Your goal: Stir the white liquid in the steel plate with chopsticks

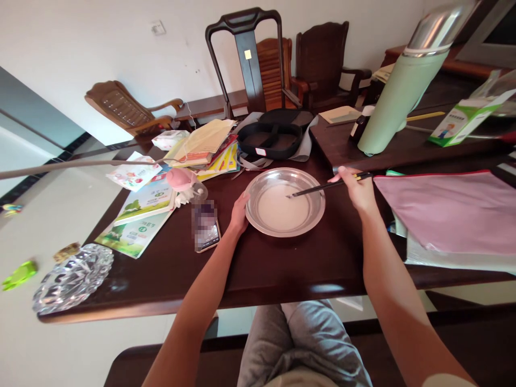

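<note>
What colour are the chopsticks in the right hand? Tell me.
Black, with a yellowish band near the right hand; the chopsticks show best in the head view.

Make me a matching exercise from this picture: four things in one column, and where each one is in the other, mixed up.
Things
1. chopsticks
2. phone
3. thermos
4. ashtray

Places
A. at the near left corner of the table
B. in the right hand, tips in the pan
C. lying flat, just left of the left hand
D. standing at the far right, behind the right hand

Pairs: 1-B, 2-C, 3-D, 4-A
</note>
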A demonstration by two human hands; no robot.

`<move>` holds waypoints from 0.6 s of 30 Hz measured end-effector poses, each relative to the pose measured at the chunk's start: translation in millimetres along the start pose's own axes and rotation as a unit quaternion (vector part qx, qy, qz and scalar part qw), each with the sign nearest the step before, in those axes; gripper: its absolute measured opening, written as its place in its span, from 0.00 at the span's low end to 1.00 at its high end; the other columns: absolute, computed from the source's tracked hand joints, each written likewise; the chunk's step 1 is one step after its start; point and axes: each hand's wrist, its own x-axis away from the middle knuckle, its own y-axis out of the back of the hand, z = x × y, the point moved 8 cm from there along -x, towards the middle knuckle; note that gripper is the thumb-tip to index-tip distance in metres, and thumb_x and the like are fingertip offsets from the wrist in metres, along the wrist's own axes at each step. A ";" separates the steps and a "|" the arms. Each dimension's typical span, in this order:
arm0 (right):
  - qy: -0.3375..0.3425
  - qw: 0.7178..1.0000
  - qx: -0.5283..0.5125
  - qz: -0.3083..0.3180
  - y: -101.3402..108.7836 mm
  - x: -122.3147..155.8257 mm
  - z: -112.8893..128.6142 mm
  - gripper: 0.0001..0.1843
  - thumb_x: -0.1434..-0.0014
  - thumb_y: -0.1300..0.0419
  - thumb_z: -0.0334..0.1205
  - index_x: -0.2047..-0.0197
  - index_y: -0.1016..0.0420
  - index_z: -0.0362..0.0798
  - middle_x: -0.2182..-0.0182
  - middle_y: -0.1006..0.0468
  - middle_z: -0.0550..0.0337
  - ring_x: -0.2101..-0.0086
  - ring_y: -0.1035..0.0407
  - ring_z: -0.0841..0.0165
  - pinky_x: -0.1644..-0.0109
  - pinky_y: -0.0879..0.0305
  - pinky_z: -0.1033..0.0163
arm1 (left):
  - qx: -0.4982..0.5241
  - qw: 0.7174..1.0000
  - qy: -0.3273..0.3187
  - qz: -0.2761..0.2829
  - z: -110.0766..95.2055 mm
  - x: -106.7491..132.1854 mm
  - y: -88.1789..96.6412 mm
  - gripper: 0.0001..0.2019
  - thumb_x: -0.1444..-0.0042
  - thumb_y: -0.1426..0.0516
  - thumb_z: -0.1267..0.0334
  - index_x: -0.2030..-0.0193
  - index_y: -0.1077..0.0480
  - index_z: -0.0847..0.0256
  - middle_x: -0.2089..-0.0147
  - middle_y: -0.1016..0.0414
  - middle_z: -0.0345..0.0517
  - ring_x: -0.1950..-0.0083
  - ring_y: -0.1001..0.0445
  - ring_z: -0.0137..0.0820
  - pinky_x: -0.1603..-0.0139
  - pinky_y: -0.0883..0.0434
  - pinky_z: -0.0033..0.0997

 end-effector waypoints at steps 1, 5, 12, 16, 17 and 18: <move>-0.003 1.000 -0.006 -0.006 1.8 0.1 -1.1 0.31 0.41 0.36 0.74 0.77 0.19 0.56 0.74 0.15 0.58 0.66 0.20 0.56 0.46 0.25 0.48 | 0.000 1.000 0.000 -0.001 -0.2 0.0 0.3 0.23 0.51 0.31 0.52 0.50 0.18 0.59 0.50 0.13 0.50 0.40 0.20 0.53 0.39 0.25 0.46; -0.007 0.995 -0.016 0.100 -22.1 5.3 4.5 0.31 0.42 0.35 0.73 0.76 0.18 0.55 0.73 0.14 0.56 0.66 0.19 0.57 0.50 0.24 0.51 | 0.001 1.000 0.002 0.000 -0.5 0.3 -0.4 0.23 0.52 0.30 0.53 0.50 0.18 0.60 0.50 0.13 0.50 0.40 0.20 0.53 0.39 0.25 0.46; 0.004 1.000 -0.003 0.019 -5.2 0.5 2.7 0.31 0.43 0.35 0.75 0.76 0.17 0.55 0.74 0.15 0.58 0.66 0.21 0.58 0.49 0.26 0.51 | 0.005 1.000 0.004 0.000 -0.2 0.5 0.4 0.26 0.54 0.29 0.52 0.49 0.19 0.61 0.51 0.13 0.50 0.43 0.18 0.52 0.42 0.24 0.44; -0.001 0.999 -0.018 0.048 -11.7 2.2 3.5 0.32 0.43 0.35 0.75 0.78 0.19 0.55 0.76 0.16 0.57 0.68 0.21 0.58 0.50 0.26 0.51 | 0.004 1.000 0.002 0.006 -0.1 0.1 -0.1 0.26 0.54 0.30 0.52 0.49 0.19 0.61 0.51 0.13 0.50 0.43 0.18 0.52 0.41 0.24 0.44; -0.002 0.997 -0.016 0.079 -19.1 3.9 5.0 0.32 0.43 0.35 0.75 0.77 0.18 0.55 0.74 0.15 0.57 0.67 0.20 0.58 0.51 0.26 0.52 | 0.005 1.000 0.002 0.007 0.2 -0.1 -0.4 0.26 0.54 0.30 0.52 0.49 0.19 0.61 0.51 0.13 0.50 0.43 0.18 0.52 0.41 0.24 0.45; -0.001 0.994 -0.012 0.106 -25.8 5.5 6.7 0.32 0.44 0.35 0.76 0.76 0.17 0.55 0.72 0.14 0.57 0.65 0.19 0.57 0.52 0.25 0.52 | 0.006 1.000 0.002 0.008 0.4 -0.2 -0.7 0.26 0.54 0.30 0.52 0.49 0.18 0.61 0.52 0.13 0.50 0.43 0.18 0.52 0.41 0.24 0.45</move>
